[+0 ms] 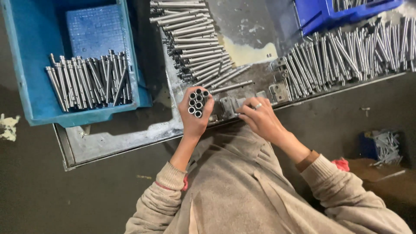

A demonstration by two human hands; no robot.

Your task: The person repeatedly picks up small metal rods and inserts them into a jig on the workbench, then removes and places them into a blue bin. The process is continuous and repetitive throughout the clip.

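**Tube bundle in the left hand, right hand at the bench edge**

The left hand [196, 113] has its fingers wrapped round a bundle of metal tubes [197, 103], held end-up above the bench [125, 136]. The right hand [258, 118] presses curled fingers against small metal brackets [229, 105] at the bench's near edge. Loose rods [195, 47] lie beyond, and more fill a blue bin [26, 65].

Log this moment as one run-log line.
left hand: grips bundle of short grey metal tubes, ends up | right hand: fingers on small metal brackets at bench edge | blue plastic crate: holds metal rods
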